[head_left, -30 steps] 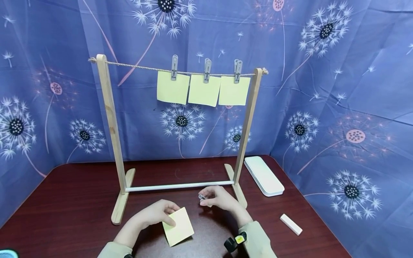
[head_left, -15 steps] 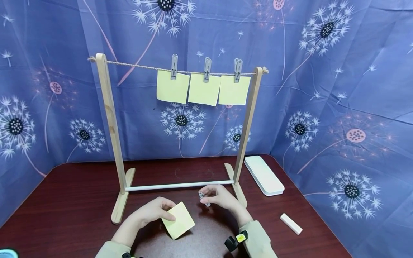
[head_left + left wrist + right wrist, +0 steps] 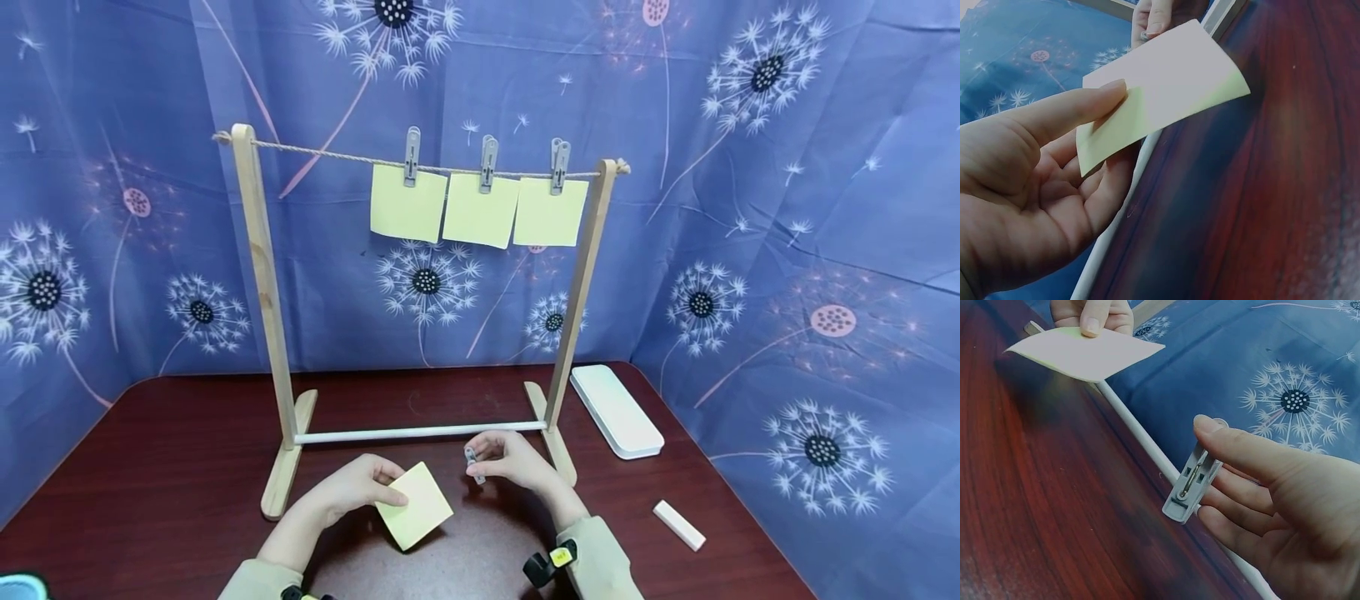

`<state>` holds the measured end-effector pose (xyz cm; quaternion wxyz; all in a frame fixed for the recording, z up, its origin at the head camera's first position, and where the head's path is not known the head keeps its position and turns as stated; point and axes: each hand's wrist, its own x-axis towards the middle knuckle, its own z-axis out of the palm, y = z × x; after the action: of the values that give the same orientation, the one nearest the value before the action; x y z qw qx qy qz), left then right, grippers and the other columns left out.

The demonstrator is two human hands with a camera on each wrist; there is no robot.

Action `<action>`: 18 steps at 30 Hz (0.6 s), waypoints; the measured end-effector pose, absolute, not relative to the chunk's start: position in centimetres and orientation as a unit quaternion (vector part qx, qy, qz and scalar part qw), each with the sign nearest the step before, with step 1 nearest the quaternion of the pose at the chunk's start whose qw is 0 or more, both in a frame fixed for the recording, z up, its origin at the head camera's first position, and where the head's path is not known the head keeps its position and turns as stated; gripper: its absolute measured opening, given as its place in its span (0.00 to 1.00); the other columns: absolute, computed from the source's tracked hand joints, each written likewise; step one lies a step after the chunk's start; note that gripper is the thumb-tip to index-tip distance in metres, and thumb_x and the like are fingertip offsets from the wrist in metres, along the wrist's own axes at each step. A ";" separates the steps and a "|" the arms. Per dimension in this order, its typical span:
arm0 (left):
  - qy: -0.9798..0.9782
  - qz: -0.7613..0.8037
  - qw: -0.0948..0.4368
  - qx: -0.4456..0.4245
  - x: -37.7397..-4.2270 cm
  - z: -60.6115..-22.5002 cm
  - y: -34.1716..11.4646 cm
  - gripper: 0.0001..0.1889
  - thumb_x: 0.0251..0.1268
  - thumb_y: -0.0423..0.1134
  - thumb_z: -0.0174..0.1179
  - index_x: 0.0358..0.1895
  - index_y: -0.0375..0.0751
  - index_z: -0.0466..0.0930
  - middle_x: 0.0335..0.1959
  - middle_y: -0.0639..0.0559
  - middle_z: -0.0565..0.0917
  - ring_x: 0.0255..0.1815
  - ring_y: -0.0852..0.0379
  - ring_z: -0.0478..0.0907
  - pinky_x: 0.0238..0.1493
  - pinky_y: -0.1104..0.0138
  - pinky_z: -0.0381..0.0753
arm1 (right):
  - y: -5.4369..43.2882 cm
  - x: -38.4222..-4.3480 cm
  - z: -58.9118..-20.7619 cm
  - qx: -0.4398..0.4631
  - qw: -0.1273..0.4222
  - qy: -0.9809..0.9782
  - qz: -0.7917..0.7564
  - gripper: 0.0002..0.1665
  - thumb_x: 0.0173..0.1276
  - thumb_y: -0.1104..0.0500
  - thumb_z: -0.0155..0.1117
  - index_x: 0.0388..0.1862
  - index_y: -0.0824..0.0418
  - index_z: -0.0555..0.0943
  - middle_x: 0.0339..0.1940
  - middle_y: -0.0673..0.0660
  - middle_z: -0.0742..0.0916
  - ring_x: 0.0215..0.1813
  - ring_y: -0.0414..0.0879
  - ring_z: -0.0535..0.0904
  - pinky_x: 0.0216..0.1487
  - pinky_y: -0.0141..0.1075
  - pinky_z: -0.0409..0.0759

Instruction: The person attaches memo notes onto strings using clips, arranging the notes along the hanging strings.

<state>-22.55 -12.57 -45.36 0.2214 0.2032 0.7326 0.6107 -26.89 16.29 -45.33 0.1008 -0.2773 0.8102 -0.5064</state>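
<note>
My left hand [image 3: 365, 486] pinches a yellow sticky note [image 3: 418, 510] by one corner, thumb on top and fingers beneath. In the left wrist view the note [image 3: 1172, 75] bends slightly above the dark table. My right hand [image 3: 513, 461] holds a grey clothespin [image 3: 475, 467] between thumb and fingers, a little to the right of the note. Seen from the right wrist, the clothespin [image 3: 1194, 480] points its gripping end down and away from the palm. Three yellow notes [image 3: 480, 210] hang from a rope [image 3: 322, 153], each under a grey clothespin [image 3: 487, 162].
A wooden stand [image 3: 267, 292] carries the rope, with a white bar [image 3: 420, 432] low between its posts. On the right lie a white case [image 3: 617, 412] and a small white block [image 3: 678, 525]. A round light-blue object [image 3: 22, 587] shows at the lower left corner.
The left hand has lifted slightly, and the note has turned and risen with it. In the right hand the clothespin has swung to show more of its length.
</note>
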 end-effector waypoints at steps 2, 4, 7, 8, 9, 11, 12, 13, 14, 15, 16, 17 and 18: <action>0.730 0.616 0.218 0.202 -22.5 -45.4 -12.6 0.17 0.57 0.29 0.63 0.47 0.17 0.78 0.32 0.47 0.86 0.31 0.62 0.82 0.35 0.71 0.81 | 16.3 -26.8 -45.3 -0.275 0.103 0.808 -0.510 0.18 0.62 0.64 0.70 0.49 0.71 0.80 0.43 0.66 0.86 0.45 0.44 0.81 0.43 0.29 0.79; 0.729 0.619 0.214 0.198 -22.5 -45.3 -12.6 0.17 0.58 0.30 0.63 0.47 0.18 0.78 0.32 0.48 0.86 0.32 0.62 0.82 0.36 0.70 0.81 | 16.3 -26.7 -45.2 -0.273 0.104 0.806 -0.514 0.18 0.62 0.64 0.69 0.49 0.72 0.80 0.43 0.67 0.86 0.46 0.45 0.81 0.43 0.28 0.79; 0.733 0.619 0.207 0.191 -22.6 -45.3 -12.5 0.17 0.59 0.31 0.63 0.48 0.19 0.78 0.33 0.48 0.86 0.33 0.62 0.82 0.37 0.69 0.81 | 16.4 -26.6 -45.1 -0.275 0.102 0.804 -0.517 0.18 0.63 0.66 0.68 0.50 0.74 0.79 0.44 0.69 0.85 0.46 0.47 0.82 0.42 0.29 0.80; 0.734 0.619 0.205 0.190 -22.6 -45.3 -12.5 0.17 0.59 0.31 0.64 0.48 0.19 0.78 0.33 0.48 0.86 0.33 0.62 0.82 0.37 0.69 0.81 | 16.4 -26.6 -45.0 -0.275 0.101 0.803 -0.518 0.18 0.63 0.66 0.68 0.50 0.74 0.79 0.44 0.70 0.85 0.47 0.48 0.82 0.42 0.29 0.80; 0.736 0.618 0.202 0.189 -22.6 -45.3 -12.5 0.17 0.59 0.31 0.63 0.48 0.19 0.78 0.34 0.48 0.86 0.33 0.62 0.82 0.37 0.69 0.80 | 16.4 -26.6 -44.9 -0.274 0.101 0.803 -0.520 0.18 0.63 0.66 0.68 0.50 0.74 0.79 0.45 0.70 0.85 0.47 0.49 0.82 0.42 0.29 0.80; 0.739 0.618 0.195 0.184 -22.7 -45.3 -12.5 0.18 0.59 0.31 0.63 0.48 0.19 0.78 0.34 0.48 0.86 0.33 0.62 0.81 0.37 0.69 0.80 | 16.3 -26.6 -44.8 -0.271 0.100 0.804 -0.520 0.18 0.63 0.65 0.68 0.50 0.73 0.79 0.45 0.69 0.85 0.48 0.49 0.82 0.43 0.29 0.80; 0.740 0.619 0.190 0.180 -22.7 -45.3 -12.5 0.18 0.59 0.31 0.63 0.48 0.19 0.78 0.34 0.48 0.87 0.33 0.62 0.81 0.37 0.69 0.81 | 16.3 -26.6 -44.8 -0.271 0.099 0.803 -0.521 0.19 0.63 0.64 0.69 0.51 0.73 0.79 0.45 0.69 0.85 0.48 0.48 0.82 0.43 0.29 0.80; 0.742 0.621 0.185 0.174 -22.7 -45.4 -12.6 0.18 0.59 0.31 0.63 0.48 0.19 0.78 0.34 0.47 0.87 0.33 0.62 0.82 0.37 0.69 0.81 | 16.2 -26.6 -44.8 -0.269 0.100 0.803 -0.522 0.19 0.63 0.64 0.69 0.51 0.72 0.80 0.45 0.68 0.85 0.48 0.48 0.82 0.44 0.29 0.80; 0.743 0.623 0.178 0.165 -22.7 -45.4 -12.6 0.18 0.60 0.31 0.63 0.48 0.19 0.78 0.34 0.48 0.87 0.33 0.62 0.82 0.37 0.68 0.81 | 16.2 -26.6 -44.8 -0.269 0.100 0.804 -0.521 0.19 0.63 0.63 0.69 0.51 0.71 0.80 0.45 0.67 0.86 0.48 0.47 0.82 0.44 0.29 0.80; 0.745 0.626 0.169 0.155 -22.7 -45.4 -12.6 0.18 0.60 0.32 0.63 0.49 0.19 0.78 0.34 0.48 0.87 0.32 0.63 0.82 0.37 0.68 0.81 | 16.1 -26.7 -44.8 -0.269 0.099 0.805 -0.520 0.19 0.64 0.62 0.69 0.51 0.71 0.80 0.45 0.66 0.86 0.47 0.45 0.82 0.45 0.29 0.80; 0.747 0.629 0.160 0.143 -22.7 -45.5 -12.6 0.18 0.60 0.32 0.63 0.49 0.19 0.78 0.34 0.48 0.87 0.32 0.63 0.82 0.37 0.68 0.81 | 16.0 -26.8 -44.8 -0.270 0.098 0.806 -0.517 0.20 0.64 0.62 0.69 0.51 0.71 0.80 0.45 0.66 0.86 0.47 0.43 0.81 0.45 0.29 0.80; 0.750 0.631 0.149 0.132 -22.8 -45.5 -12.6 0.19 0.60 0.32 0.63 0.50 0.19 0.77 0.33 0.49 0.87 0.32 0.63 0.82 0.37 0.68 0.81 | 15.9 -26.8 -44.8 -0.273 0.097 0.806 -0.515 0.20 0.64 0.62 0.69 0.51 0.71 0.80 0.45 0.66 0.86 0.46 0.42 0.81 0.45 0.29 0.80; 0.753 0.632 0.138 0.119 -22.8 -45.5 -12.6 0.19 0.60 0.32 0.63 0.50 0.19 0.77 0.33 0.49 0.87 0.31 0.63 0.82 0.36 0.68 0.81 | 15.8 -26.9 -44.7 -0.277 0.096 0.807 -0.514 0.19 0.64 0.62 0.69 0.51 0.71 0.80 0.44 0.65 0.86 0.46 0.41 0.81 0.45 0.29 0.80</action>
<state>-22.76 -12.63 -45.52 0.1382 0.1186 0.7530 0.6323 -26.90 15.77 -44.70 0.0959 -0.2767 0.8066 -0.5135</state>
